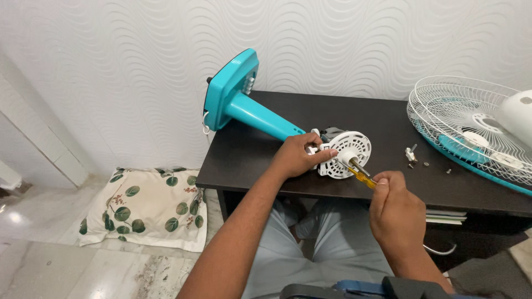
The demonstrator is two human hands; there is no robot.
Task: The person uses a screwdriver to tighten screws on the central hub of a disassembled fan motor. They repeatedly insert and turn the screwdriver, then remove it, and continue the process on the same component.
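Dark table (266, 160) against the wall carries a teal fan stand (252, 111) lying on its side, its white round motor plate (346, 155) near the front edge, a white wire fan guard (471, 127) at the right end, and a few small screws (426, 164) between them.

Bare table (354, 119) lies between teal stand (260, 117) and fan grille (471, 130).

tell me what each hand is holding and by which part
Left hand grips the white motor plate by its left edge; right hand holds the screwdriver by its yellow handle.
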